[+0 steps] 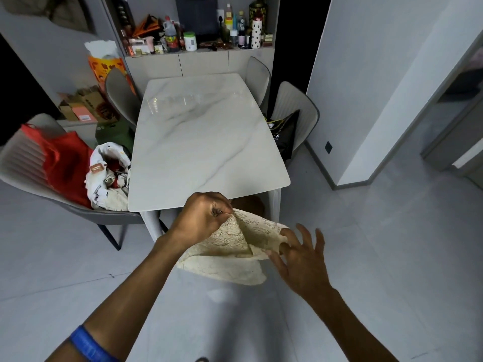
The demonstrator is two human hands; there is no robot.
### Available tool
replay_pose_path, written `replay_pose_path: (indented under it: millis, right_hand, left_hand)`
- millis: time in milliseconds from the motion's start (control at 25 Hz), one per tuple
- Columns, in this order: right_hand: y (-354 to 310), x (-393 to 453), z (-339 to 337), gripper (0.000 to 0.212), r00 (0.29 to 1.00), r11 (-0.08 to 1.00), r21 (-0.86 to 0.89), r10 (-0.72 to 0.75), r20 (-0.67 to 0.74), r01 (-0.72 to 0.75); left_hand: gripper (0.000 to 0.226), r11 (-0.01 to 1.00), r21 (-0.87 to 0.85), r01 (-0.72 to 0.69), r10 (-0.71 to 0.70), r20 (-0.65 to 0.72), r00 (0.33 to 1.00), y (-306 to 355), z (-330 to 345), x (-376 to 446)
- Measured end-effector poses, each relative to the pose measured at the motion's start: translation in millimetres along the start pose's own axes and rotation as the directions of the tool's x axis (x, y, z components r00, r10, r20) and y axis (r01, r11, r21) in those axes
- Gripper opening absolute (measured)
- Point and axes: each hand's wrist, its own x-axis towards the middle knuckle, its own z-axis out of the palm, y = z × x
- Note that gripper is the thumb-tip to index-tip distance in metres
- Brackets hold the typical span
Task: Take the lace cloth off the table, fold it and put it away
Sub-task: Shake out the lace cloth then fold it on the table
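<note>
The lace cloth (pixel 230 246), pinched in the left hand's fingers (pixel 222 205) and touched by the right hand's fingers (pixel 283 235), is cream openwork fabric, matt and rough-patterned, creased into soft folds. Beyond the fingers, the counter (pixel 206 142) has a glossy, smooth marble-look top, white with grey veins, catching reflections. Below the fingers the floor (pixel 366 257) is matt grey tile. Left of the fingers a chair (pixel 23 158) has ribbed grey upholstery.

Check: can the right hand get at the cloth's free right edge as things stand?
Probably yes. The right hand is spread right at the cloth, its thumb seemingly already on the folded edge, with nothing between. The left hand pinches the upper corner, holding the cloth up off the table.
</note>
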Motion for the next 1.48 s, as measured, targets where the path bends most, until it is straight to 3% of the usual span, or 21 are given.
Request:
replay_pose_path:
  millis: [120,160,240,320,400,520,600,680,760,840,960,1080,1160,1280,1360,1480]
  right_hand:
    - [2.6,5.2,1.0,0.065,0.988,0.975,0.18,0.113,0.106,-0.131]
    - [0.4,2.3,4.7,0.06,0.983,0.979,0.158,0.101,0.152,-0.125]
    - [-1.4,-3.4,11.3,0.045,0.983,0.998,-0.045,0.051,0.176,-0.044]
    - [-1.0,3.8,10.5,0.043,0.98,0.978,-0.181,0.134,0.148,-0.106]
    - [0.2,13.5,12.0,0.05,0.973,0.971,-0.171,0.192,0.127,-0.17]
    - [7.1,13.8,24.0,0.057,0.94,0.966,-0.147,0.244,0.238,-0.213]
    - [7.9,9.6,23.5,0.055,0.944,0.955,-0.114,0.291,0.154,-0.275]
    - [-2.8,0.1,28.2,0.051,0.976,0.977,-0.079,0.205,0.072,-0.199]
    - [-22.9,-18.2,42.5,0.059,0.982,0.999,0.046,-0.018,0.189,0.009]
    - [-35.5,-38.4,60.5,0.074,0.915,0.984,0.152,-0.147,0.376,0.095]
    - [-35.9,-54.6,81.4,0.086,0.874,0.963,0.223,-0.236,0.424,0.152]
    - [-46.8,-63.4,94.7,0.091,0.786,0.934,0.273,-0.346,0.513,0.232]
    - [-49.1,-67.7,103.6,0.088,0.736,0.97,0.196,-0.239,0.633,0.146]
    - [-26.3,-79.8,111.0,0.069,0.667,0.999,-0.052,0.027,0.745,0.017]
    - [3.6,-92.7,110.9,0.057,0.657,0.975,-0.166,0.224,0.72,-0.151]
    - [49.5,-98.2,105.5,0.048,0.738,0.917,-0.234,0.4,0.543,-0.324]
  left_hand:
    - [0.011,0.999,0.007,0.047,-0.047,-0.039,0.998,-2.6,-4.1,0.2]
    - [0.011,0.998,0.017,0.055,-0.054,-0.061,0.997,-2.9,-5.5,2.1]
    - [0.012,0.998,0.04,0.05,-0.046,-0.105,0.993,-2.2,-10.2,6.9]
    - [0.011,0.998,0.053,0.028,-0.02,-0.149,0.989,-0.3,-14.6,11.8]
    - [0.01,0.998,0.057,0.023,-0.011,-0.204,0.979,2.7,-19.5,15.5]
    - [0.01,0.997,0.06,0.042,-0.022,-0.3,0.954,5.7,-30.3,21.9]
    - [0.009,0.998,0.057,0.033,-0.012,-0.344,0.939,12.6,-34.4,25.9]
    - [0.01,0.999,0.033,0.01,0.003,-0.38,0.925,25.1,-32.8,30.5]
    - [0.01,0.999,0.032,-0.024,0.035,-0.391,0.92,40.8,-27.8,35.4]
    - [0.012,0.998,0.034,-0.054,0.063,-0.404,0.913,54.3,-26.8,42.0]
    - [0.013,0.998,0.045,-0.049,0.064,-0.458,0.887,66.1,-35.0,54.2]
    - [0.011,0.999,0.035,-0.008,0.025,-0.511,0.859,73.8,-44.8,62.5]
    - [0.008,0.999,0.023,0.025,-0.008,-0.53,0.848,76.0,-51.5,63.4]
    - [0.009,0.995,-0.008,0.097,-0.083,-0.578,0.812,60.1,-77.8,69.2]
    - [0.009,0.99,-0.002,0.144,-0.116,-0.61,0.784,38.0,-102.9,76.8]
    - [0.01,0.973,0.109,0.203,-0.096,-0.607,0.789,1.3,-130.7,83.9]
